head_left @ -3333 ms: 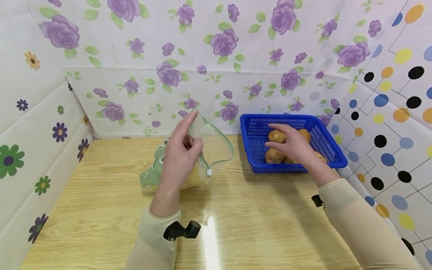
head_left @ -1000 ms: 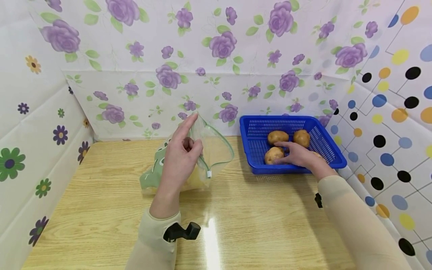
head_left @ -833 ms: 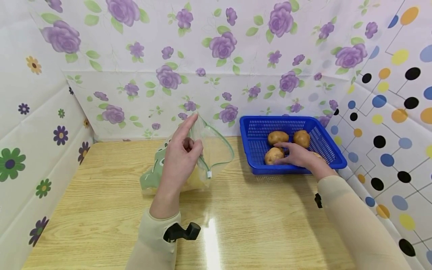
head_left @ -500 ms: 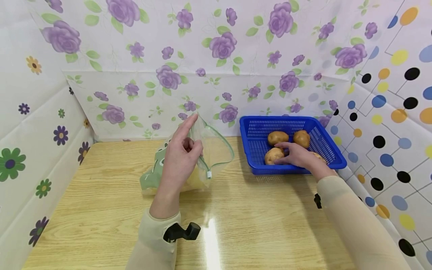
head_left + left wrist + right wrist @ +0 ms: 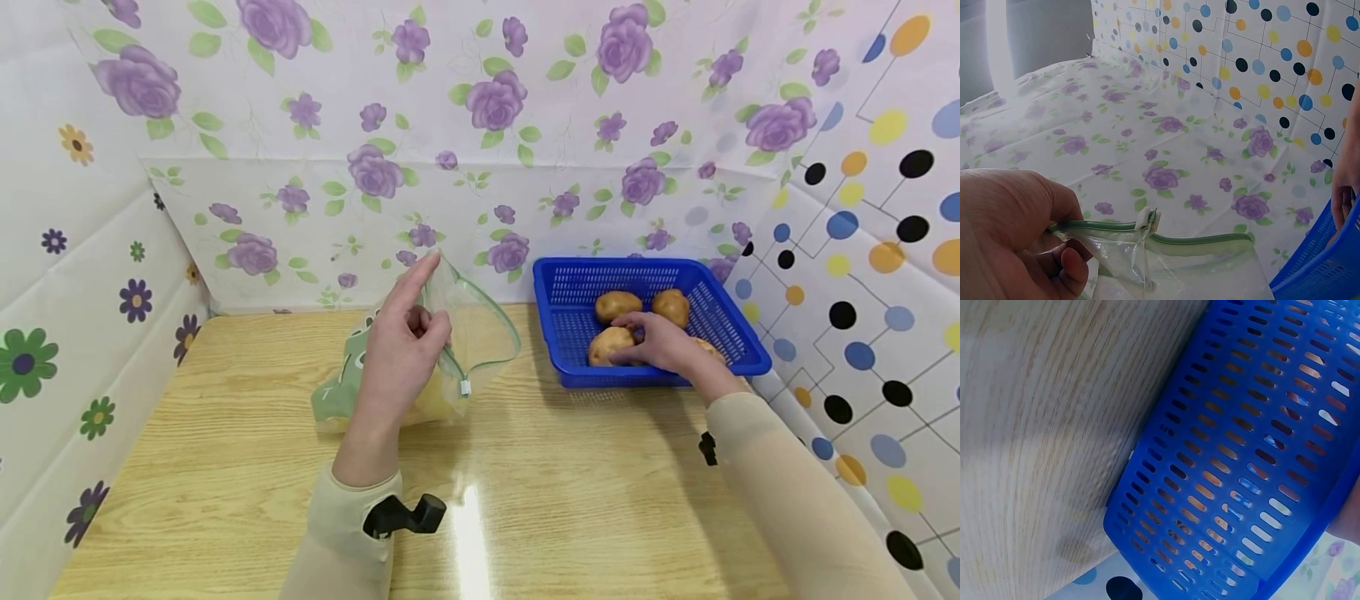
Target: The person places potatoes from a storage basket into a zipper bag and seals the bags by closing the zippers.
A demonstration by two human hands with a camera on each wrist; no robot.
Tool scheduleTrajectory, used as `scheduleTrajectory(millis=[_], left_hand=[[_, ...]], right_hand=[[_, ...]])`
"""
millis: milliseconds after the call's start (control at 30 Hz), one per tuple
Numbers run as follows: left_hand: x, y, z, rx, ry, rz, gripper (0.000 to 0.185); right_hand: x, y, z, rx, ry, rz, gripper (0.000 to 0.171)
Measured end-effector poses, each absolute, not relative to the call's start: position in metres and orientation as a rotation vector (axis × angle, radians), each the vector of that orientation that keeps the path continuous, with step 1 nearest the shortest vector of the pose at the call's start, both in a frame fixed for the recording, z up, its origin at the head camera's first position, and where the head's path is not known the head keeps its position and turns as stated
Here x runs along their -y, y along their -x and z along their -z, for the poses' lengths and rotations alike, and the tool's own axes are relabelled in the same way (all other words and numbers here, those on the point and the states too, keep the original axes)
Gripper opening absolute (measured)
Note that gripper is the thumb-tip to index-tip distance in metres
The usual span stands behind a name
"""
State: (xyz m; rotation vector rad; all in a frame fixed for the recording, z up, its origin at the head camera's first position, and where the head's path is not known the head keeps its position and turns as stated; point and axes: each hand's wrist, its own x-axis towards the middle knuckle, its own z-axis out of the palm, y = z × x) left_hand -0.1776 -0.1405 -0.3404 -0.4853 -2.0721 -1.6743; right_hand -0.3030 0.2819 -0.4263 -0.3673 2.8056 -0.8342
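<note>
Potato (image 5: 609,345) at front-left of blue basket (image 5: 553,333), right hand (image 5: 660,343) fingers curled over it, touching. Left hand (image 5: 401,350) pinches rim of zip bag (image 5: 480,333) on table (image 5: 225,467), index finger straight up, bag mouth open. Two more potatoes (image 5: 618,305) further back in basket.

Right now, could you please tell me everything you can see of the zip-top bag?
The zip-top bag is clear, thin plastic with a green zip track and a small white slider. It rests on the wooden table, left of the blue basket, its mouth lifted open. The left hand pinches its rim. Something pale yellow lies inside; a green print shows at its left.
</note>
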Motion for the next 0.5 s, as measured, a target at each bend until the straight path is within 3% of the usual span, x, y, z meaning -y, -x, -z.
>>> scheduleTrajectory(millis=[500], left_hand=[[0.1399,0.1774,0.3405,2.071,0.486,1.683,0.072]], right_hand=[[-0.2867,0.3028,0.4216,-2.901,0.319,0.978,0.072]])
